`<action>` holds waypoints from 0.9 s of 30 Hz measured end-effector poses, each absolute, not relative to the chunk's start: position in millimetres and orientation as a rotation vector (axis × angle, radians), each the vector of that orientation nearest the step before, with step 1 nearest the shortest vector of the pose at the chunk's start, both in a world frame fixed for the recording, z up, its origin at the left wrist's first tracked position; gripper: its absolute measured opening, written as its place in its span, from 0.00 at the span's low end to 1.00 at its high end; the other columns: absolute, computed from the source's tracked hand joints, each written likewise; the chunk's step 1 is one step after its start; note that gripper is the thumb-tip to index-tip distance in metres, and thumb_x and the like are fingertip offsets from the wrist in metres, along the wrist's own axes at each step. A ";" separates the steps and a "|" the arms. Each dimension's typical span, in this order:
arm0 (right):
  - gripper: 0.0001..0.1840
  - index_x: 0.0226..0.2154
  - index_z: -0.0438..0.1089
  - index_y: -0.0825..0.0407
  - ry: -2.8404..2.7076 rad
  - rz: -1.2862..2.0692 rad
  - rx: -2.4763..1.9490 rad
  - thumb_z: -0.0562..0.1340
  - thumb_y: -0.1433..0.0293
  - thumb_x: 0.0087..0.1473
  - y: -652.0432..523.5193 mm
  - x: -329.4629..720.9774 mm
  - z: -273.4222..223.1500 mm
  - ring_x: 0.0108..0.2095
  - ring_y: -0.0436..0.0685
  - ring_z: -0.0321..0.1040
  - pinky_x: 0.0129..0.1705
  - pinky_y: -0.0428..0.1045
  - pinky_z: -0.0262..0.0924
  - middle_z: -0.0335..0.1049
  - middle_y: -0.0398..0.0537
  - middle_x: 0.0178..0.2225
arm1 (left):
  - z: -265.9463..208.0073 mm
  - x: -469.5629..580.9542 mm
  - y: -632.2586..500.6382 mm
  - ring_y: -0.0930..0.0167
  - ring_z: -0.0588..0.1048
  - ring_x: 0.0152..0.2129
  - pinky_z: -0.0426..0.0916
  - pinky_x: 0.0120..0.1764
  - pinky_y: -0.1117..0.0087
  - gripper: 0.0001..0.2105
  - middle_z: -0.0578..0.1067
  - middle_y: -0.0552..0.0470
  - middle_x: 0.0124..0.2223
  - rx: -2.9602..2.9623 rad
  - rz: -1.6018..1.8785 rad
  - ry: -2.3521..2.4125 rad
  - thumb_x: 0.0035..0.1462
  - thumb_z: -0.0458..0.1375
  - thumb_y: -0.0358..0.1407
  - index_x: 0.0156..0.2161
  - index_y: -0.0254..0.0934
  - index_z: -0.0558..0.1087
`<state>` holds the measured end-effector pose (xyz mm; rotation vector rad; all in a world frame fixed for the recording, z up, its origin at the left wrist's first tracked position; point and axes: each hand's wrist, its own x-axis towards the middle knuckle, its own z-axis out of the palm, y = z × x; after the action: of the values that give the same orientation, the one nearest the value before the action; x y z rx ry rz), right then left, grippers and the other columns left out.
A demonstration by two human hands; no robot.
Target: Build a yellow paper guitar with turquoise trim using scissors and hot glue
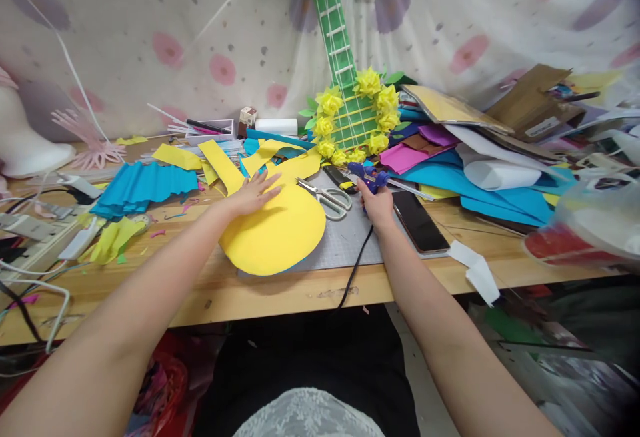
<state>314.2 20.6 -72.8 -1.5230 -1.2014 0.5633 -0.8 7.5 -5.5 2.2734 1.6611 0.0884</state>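
At the far left of the wooden table [185,303] we see a power strip [37,235] crowded with plugs and cables, and then a pleated sheet of blue paper [145,187]. Right of that lies the rounded yellow cutout [280,230], partly over a gray mat [345,247], with yellow strips behind it. Our left hand [256,193] is spread on its upper left part, fingers apart and gripping nothing. Just beside the cutout's right edge rest the scissors [336,205], blades slightly parted, and behind them a green paper guitar [343,70] leans, trimmed with yellow flowers. Next, our right hand [377,205] is closed around a blue glue gun [369,175], whose black cord runs toward the table's front edge. Right of it we have a dark-screened phone [421,221], heaped colored paper [505,197] and a clear cup [585,223].
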 end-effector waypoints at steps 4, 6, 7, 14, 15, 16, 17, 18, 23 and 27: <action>0.24 0.26 0.72 0.55 -1.180 0.575 -1.526 0.60 0.49 0.44 19.2 314.4 -71.3 0.19 0.53 0.62 0.28 0.50 0.59 0.64 0.43 0.15 | -2.6 -2.2 7.4 0.67 0.39 0.64 0.38 0.62 0.59 0.33 0.41 0.47 0.67 2.238 0.268 1.689 0.60 0.27 0.52 0.66 0.35 0.39; 0.23 0.25 0.72 0.55 -1.174 0.584 -1.530 0.60 0.50 0.44 18.0 314.0 -69.9 0.17 0.52 0.61 0.26 0.49 0.58 0.63 0.43 0.15 | -5.0 -1.8 6.3 0.66 0.38 0.64 0.35 0.62 0.58 0.34 0.40 0.46 0.67 2.315 0.145 1.668 0.60 0.30 0.52 0.65 0.32 0.41; 0.23 0.25 0.72 0.55 -1.173 0.589 -1.531 0.60 0.50 0.44 17.5 313.9 -69.3 0.17 0.52 0.60 0.26 0.49 0.58 0.62 0.42 0.14 | -6.9 -1.4 5.6 0.66 0.37 0.64 0.33 0.62 0.58 0.34 0.40 0.45 0.67 2.362 0.067 1.650 0.60 0.32 0.52 0.65 0.32 0.42; 0.23 0.27 0.72 0.55 -1.162 0.608 -1.498 0.61 0.50 0.43 19.0 314.2 -71.5 0.19 0.54 0.63 0.27 0.50 0.60 0.65 0.44 0.16 | -14.8 0.9 5.2 0.62 0.33 0.64 0.33 0.61 0.56 0.39 0.35 0.44 0.67 2.436 -0.171 1.629 0.56 0.36 0.58 0.66 0.35 0.40; 0.23 0.27 0.72 0.55 -1.161 0.610 -1.496 0.61 0.50 0.43 19.5 314.2 -72.4 0.20 0.54 0.64 0.28 0.50 0.60 0.66 0.45 0.16 | -14.6 1.2 5.9 0.61 0.33 0.64 0.33 0.61 0.55 0.38 0.35 0.45 0.67 2.427 -0.181 1.628 0.56 0.36 0.58 0.66 0.37 0.41; 0.23 0.28 0.72 0.55 -1.160 0.609 -1.496 0.61 0.50 0.43 19.9 314.2 -73.1 0.21 0.55 0.64 0.28 0.51 0.60 0.66 0.45 0.16 | -14.4 1.5 6.5 0.60 0.32 0.63 0.34 0.61 0.54 0.37 0.34 0.45 0.68 2.416 -0.183 1.629 0.56 0.36 0.58 0.66 0.40 0.42; 0.23 0.28 0.72 0.55 -1.159 0.606 -1.497 0.61 0.50 0.43 20.2 314.3 -73.8 0.22 0.55 0.65 0.29 0.51 0.61 0.66 0.45 0.16 | -14.2 2.0 7.0 0.59 0.32 0.63 0.34 0.60 0.53 0.36 0.34 0.46 0.68 2.403 -0.181 1.631 0.56 0.36 0.58 0.65 0.43 0.43; 0.24 0.28 0.73 0.55 -1.157 0.602 -1.498 0.61 0.50 0.43 20.4 314.4 -74.4 0.22 0.56 0.65 0.29 0.51 0.61 0.66 0.45 0.16 | -13.8 2.5 7.2 0.58 0.32 0.63 0.33 0.60 0.52 0.35 0.33 0.48 0.68 2.392 -0.174 1.633 0.56 0.35 0.58 0.65 0.45 0.44; 0.25 0.28 0.73 0.55 -1.168 0.582 -1.511 0.60 0.48 0.43 20.1 315.7 -75.2 0.21 0.55 0.64 0.29 0.51 0.61 0.64 0.43 0.15 | -4.0 -1.5 4.8 0.63 0.34 0.64 0.34 0.61 0.56 0.33 0.35 0.50 0.68 2.279 0.084 1.630 0.58 0.33 0.55 0.65 0.43 0.43; 0.25 0.27 0.73 0.55 -1.167 0.581 -1.555 0.60 0.48 0.44 18.8 315.3 -73.1 0.19 0.54 0.62 0.28 0.51 0.60 0.64 0.43 0.15 | 7.6 -16.4 2.8 0.72 0.40 0.64 0.38 0.62 0.66 0.33 0.41 0.51 0.68 2.201 0.453 1.629 0.60 0.27 0.52 0.66 0.38 0.41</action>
<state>315.3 18.8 -73.1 -1.5549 -1.1671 0.5812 -16.4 2.8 7.6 2.2011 1.6285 0.4535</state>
